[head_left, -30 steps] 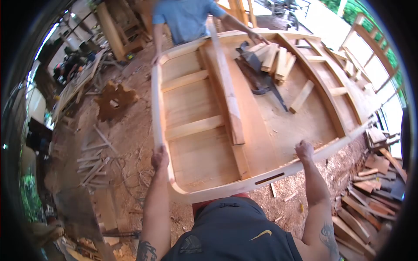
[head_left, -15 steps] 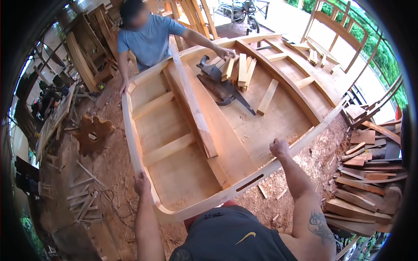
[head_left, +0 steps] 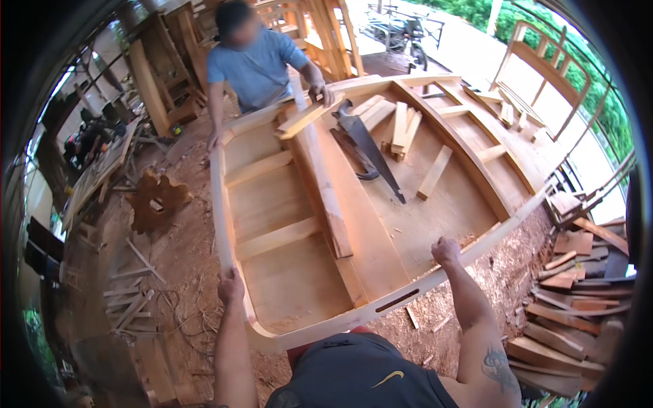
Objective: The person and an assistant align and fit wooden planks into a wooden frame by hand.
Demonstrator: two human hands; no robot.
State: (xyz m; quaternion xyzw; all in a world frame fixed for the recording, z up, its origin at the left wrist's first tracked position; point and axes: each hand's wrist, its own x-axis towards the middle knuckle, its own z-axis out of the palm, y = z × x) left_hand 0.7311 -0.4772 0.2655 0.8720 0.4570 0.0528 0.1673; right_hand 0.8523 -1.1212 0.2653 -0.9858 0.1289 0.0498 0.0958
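In front of me is a large wooden panel frame (head_left: 326, 333) with a pale curved rim and inner slats. My left hand (head_left: 230, 285) is closed around the rim at its near-left side. My right hand (head_left: 446, 251) is a fist just inside the near rim, with the forearm crossing over that rim; whether anything is in it is hidden. A long wooden beam (head_left: 326, 194) lies across the frame between my hands and the far side. Beyond the right hand are a handsaw (head_left: 373, 151), a loose wood block (head_left: 434, 173) and a stack of short blocks (head_left: 406, 129).
Across the frame a person in a blue shirt (head_left: 255, 68) holds a short wood piece (head_left: 309, 119) over the beam. Wood offcuts (head_left: 564, 340) are piled at the right. Left on the floor lie a brown wood slab (head_left: 158, 202), thin sticks (head_left: 129, 306) and a cable.
The other person has carried a short wood piece from the stack leftward over the beam. My view has shifted, so the frame appears lower and further right. Both my hands keep their places.
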